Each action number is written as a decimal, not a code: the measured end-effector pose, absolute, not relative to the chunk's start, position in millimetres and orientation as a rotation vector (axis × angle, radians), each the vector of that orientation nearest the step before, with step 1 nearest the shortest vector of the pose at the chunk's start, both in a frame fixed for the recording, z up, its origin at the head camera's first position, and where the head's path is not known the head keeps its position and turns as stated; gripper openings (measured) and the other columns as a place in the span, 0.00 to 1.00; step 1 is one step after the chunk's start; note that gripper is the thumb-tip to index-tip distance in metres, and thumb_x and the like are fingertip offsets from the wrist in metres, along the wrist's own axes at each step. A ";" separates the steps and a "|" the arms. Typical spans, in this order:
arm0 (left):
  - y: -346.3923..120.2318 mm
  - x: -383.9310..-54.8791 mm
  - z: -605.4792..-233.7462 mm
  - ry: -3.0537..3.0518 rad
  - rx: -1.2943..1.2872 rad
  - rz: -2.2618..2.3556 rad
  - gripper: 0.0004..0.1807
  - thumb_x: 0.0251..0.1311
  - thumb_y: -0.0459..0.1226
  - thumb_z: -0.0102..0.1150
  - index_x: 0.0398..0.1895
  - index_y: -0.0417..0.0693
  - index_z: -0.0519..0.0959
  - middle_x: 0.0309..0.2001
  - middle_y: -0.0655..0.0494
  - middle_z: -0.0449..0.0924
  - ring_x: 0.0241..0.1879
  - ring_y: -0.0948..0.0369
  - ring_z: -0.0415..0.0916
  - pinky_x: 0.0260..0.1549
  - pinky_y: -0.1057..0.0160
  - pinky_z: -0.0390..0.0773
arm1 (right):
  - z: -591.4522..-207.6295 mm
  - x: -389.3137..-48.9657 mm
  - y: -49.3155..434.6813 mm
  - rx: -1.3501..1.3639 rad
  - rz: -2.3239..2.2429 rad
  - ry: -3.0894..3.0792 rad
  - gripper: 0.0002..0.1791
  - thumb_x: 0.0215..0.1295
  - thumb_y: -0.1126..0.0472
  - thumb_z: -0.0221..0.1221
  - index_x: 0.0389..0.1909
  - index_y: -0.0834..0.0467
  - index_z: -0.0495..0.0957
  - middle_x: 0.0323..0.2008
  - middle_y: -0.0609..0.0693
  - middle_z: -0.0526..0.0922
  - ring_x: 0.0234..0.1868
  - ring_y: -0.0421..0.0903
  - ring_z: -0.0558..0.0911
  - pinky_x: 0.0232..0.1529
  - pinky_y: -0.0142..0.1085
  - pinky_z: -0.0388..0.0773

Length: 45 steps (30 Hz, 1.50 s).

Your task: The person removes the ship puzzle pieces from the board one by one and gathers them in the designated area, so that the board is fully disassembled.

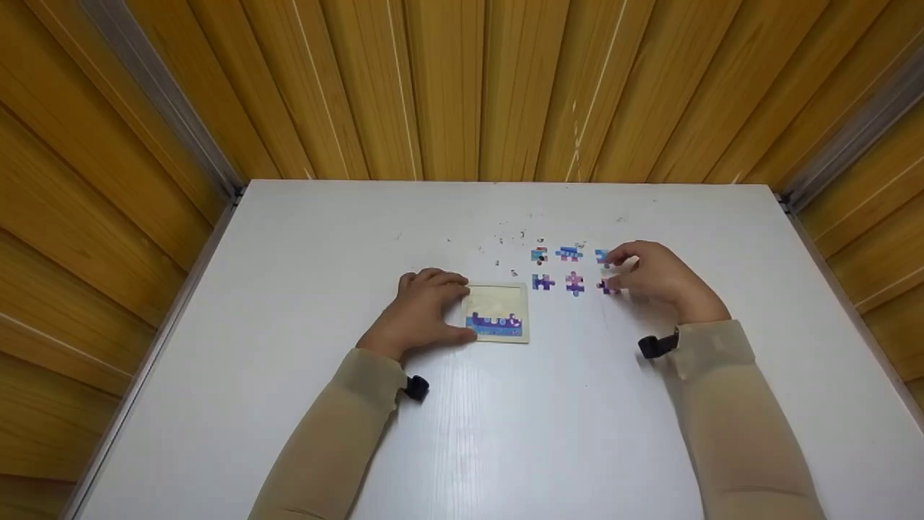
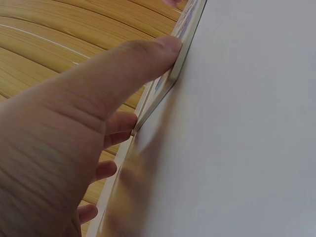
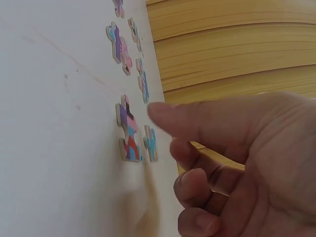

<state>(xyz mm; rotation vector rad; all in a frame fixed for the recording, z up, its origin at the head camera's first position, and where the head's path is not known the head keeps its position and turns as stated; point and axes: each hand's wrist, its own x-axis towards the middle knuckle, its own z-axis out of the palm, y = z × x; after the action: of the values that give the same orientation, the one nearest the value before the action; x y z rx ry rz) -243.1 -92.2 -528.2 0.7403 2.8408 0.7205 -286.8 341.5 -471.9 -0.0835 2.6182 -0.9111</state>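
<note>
A nearly square puzzle tray (image 1: 526,312) is being held flat on the white tabletop (image 1: 563,419) by the left hand (image 1: 426,307), its left side being spanned between thumb and index finger while the other fingers are being fanned apart. A joined strip (image 1: 495,329) is being displayed along the tray's 6 o'clock side, its long axis being laid from 9 to 3, with bare base being exposed toward 12.

Well apart from that hand, between 2 and 3 o'clock, six puzzle pieces (image 1: 574,283) are being shown loose in two rows of three. Their right end is being overhung by the right hand (image 1: 660,278), clearly the nearer of the two; its thumb and fingertips are being held apart, nothing being pinched. From it, the back piece (image 3: 151,143) of the end pair is being sighted near 10 o'clock, the front piece (image 3: 129,129) near 9; whether either is being touched cannot be told. The key line, it is judged, is being drawn from that pair to the tray, between 8 and 9 o'clock.
</note>
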 end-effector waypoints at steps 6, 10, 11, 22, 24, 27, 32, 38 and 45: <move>-92.7 -243.1 -527.6 2.848 0.729 0.725 0.46 0.57 0.64 0.82 0.76 0.56 0.83 0.80 0.64 0.78 0.83 0.54 0.67 0.84 0.37 0.55 | -461.5 -285.7 326.2 -0.071 -1.067 2.690 0.29 0.79 0.49 0.70 0.73 0.57 0.81 0.73 0.61 0.78 0.55 0.53 0.77 0.50 0.41 0.77; -92.7 -242.7 -527.6 2.847 0.714 0.725 0.46 0.57 0.63 0.83 0.76 0.56 0.83 0.80 0.64 0.78 0.83 0.54 0.66 0.85 0.38 0.55 | -455.3 -279.5 308.9 -0.069 -1.190 2.733 0.27 0.80 0.50 0.68 0.73 0.57 0.81 0.71 0.59 0.79 0.53 0.51 0.77 0.48 0.38 0.78; -92.6 -242.6 -527.6 2.845 0.712 0.722 0.46 0.57 0.63 0.83 0.77 0.56 0.83 0.80 0.64 0.78 0.83 0.54 0.66 0.85 0.38 0.55 | -454.0 -277.4 304.3 -0.071 -1.215 2.745 0.27 0.80 0.50 0.68 0.73 0.57 0.81 0.71 0.58 0.79 0.52 0.51 0.77 0.47 0.36 0.78; -89.9 -245.6 -528.7 2.858 0.708 0.724 0.46 0.56 0.63 0.83 0.76 0.57 0.84 0.80 0.64 0.79 0.83 0.55 0.67 0.84 0.39 0.57 | -442.7 -259.0 245.2 -0.239 -1.288 2.736 0.25 0.78 0.55 0.70 0.72 0.53 0.82 0.68 0.58 0.81 0.49 0.51 0.76 0.40 0.28 0.81; -89.4 -246.2 -528.7 2.864 0.711 0.719 0.46 0.56 0.64 0.83 0.76 0.57 0.84 0.79 0.64 0.79 0.83 0.54 0.67 0.84 0.39 0.57 | -442.0 -255.6 236.2 -0.299 -1.301 2.728 0.24 0.78 0.56 0.71 0.71 0.54 0.82 0.67 0.60 0.82 0.48 0.50 0.76 0.41 0.28 0.80; -88.5 -247.4 -527.8 2.872 0.715 0.719 0.45 0.56 0.64 0.82 0.75 0.57 0.85 0.79 0.64 0.79 0.83 0.54 0.67 0.84 0.38 0.57 | -440.7 -250.5 224.1 -0.390 -1.346 2.709 0.23 0.77 0.59 0.71 0.69 0.56 0.84 0.65 0.61 0.83 0.46 0.49 0.77 0.41 0.29 0.78; -88.0 -247.9 -527.7 2.881 0.703 0.721 0.44 0.55 0.64 0.83 0.74 0.57 0.85 0.78 0.63 0.80 0.82 0.54 0.67 0.83 0.39 0.58 | -443.7 -244.2 205.2 -0.462 -1.420 2.661 0.21 0.76 0.61 0.72 0.67 0.57 0.85 0.62 0.59 0.84 0.45 0.48 0.77 0.45 0.31 0.77; -86.2 -249.3 -527.8 2.889 0.687 0.707 0.46 0.53 0.66 0.84 0.73 0.58 0.86 0.78 0.65 0.80 0.82 0.55 0.68 0.84 0.40 0.58 | -453.6 -239.7 190.2 -0.492 -1.430 2.593 0.22 0.76 0.59 0.72 0.68 0.55 0.84 0.64 0.60 0.83 0.45 0.48 0.77 0.44 0.31 0.77; -87.1 -248.7 -529.8 2.889 0.703 0.698 0.48 0.50 0.68 0.85 0.73 0.58 0.86 0.78 0.65 0.80 0.81 0.55 0.68 0.83 0.39 0.58 | -468.6 -235.8 181.7 -0.472 -1.404 2.542 0.25 0.75 0.59 0.72 0.70 0.57 0.83 0.66 0.60 0.83 0.45 0.47 0.77 0.43 0.30 0.77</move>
<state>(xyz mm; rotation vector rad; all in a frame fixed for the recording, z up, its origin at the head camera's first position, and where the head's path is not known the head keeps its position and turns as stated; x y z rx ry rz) -248.7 -87.1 -529.8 0.7032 2.8886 0.6981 -235.8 181.7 -468.6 -0.4725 2.5419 -1.4043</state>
